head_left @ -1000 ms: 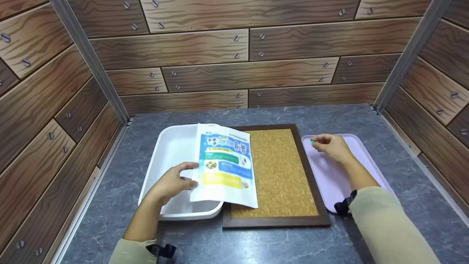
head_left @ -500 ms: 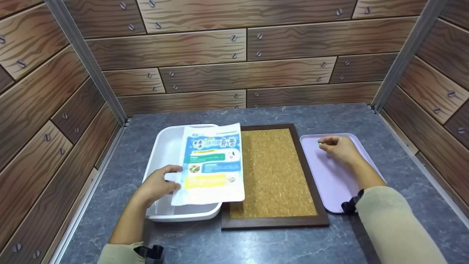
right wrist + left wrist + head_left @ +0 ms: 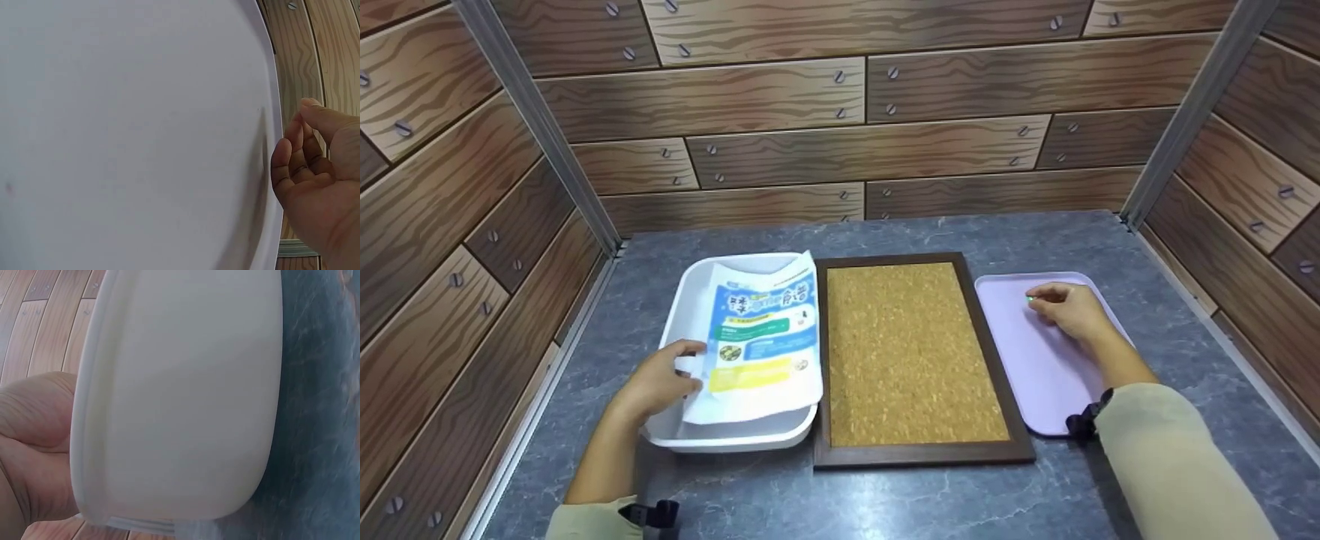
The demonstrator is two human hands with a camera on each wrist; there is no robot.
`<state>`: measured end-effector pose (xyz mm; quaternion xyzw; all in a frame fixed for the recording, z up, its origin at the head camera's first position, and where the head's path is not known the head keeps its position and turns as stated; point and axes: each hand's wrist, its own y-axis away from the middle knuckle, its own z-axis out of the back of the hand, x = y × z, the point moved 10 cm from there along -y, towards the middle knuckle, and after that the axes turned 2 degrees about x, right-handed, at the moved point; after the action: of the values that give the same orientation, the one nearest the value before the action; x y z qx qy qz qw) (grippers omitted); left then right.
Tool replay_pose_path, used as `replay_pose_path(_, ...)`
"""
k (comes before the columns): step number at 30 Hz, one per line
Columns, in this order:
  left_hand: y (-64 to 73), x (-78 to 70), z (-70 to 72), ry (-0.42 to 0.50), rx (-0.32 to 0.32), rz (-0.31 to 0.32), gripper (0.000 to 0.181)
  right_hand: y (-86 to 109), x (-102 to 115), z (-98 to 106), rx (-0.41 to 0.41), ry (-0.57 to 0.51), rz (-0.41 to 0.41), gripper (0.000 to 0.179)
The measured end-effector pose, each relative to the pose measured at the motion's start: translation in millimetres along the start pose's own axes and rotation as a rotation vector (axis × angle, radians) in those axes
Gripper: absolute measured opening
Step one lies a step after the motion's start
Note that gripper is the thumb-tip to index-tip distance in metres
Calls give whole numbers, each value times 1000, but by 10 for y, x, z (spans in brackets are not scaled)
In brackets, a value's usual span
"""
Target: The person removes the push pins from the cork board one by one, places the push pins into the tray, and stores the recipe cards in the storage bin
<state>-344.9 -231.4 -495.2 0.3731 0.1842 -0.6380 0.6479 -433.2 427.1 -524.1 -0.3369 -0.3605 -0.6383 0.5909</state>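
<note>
My left hand (image 3: 654,379) holds a printed paper sheet (image 3: 761,337) by its left edge. Blue, green and yellow blocks of print cover the sheet, and its top right corner curls up. It lies over the white plastic tray (image 3: 681,300). In the left wrist view the tray's wall (image 3: 185,394) hides the fingers of the left hand (image 3: 39,444). My right hand (image 3: 1072,311) pinches a small green thing (image 3: 1030,299) over the lilac tray (image 3: 1046,382), mostly hidden by the fingertips. The right wrist view shows the right hand (image 3: 320,180) beyond the tray's rim.
A cork board (image 3: 915,360) in a dark brown frame lies between the two trays, its left side right against the white tray. Dark grey marbled tabletop (image 3: 885,502) surrounds them. Wood-patterned walls (image 3: 780,97) close off the back and both sides.
The sheet has moved left with my left hand, off the cork board and over the white tray. My right hand has shifted slightly right over the lilac tray, still pinching the green thing.
</note>
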Motion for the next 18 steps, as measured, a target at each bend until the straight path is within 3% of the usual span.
replay_pose_path(11,-2,6,92,-50,-1,-39,65,0,17,-5,23,33,16,37)
replay_pose_path(18,15,-29,94,-26,4,-73,70,7,-28,5,54,77,-10,36)
